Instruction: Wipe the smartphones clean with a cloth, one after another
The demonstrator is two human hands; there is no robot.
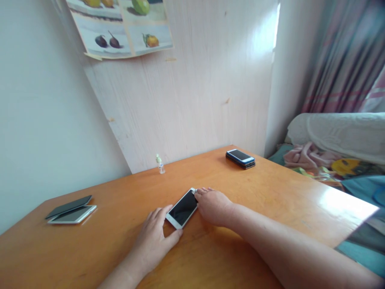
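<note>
A white smartphone (183, 209) with a dark screen lies face up and slanted on the wooden table. My left hand (153, 237) grips its near end, with the thumb at the bottom corner and the fingers along the left side. Over the phone's upper right edge rests my right hand (213, 205), its fingers pressed together. A small whitish bit shows at those fingertips; what it is, I cannot make out. The right palm and the phone's far right side are partly hidden.
A small spray bottle (161, 164) stands near the table's back edge. Stacked phones (240, 157) lie at the back right. On the left is a white tablet (73, 215) with its dark cover (69, 206) half raised. Beyond the wooden table's (120, 200) right edge are bedding and clothes (313, 156).
</note>
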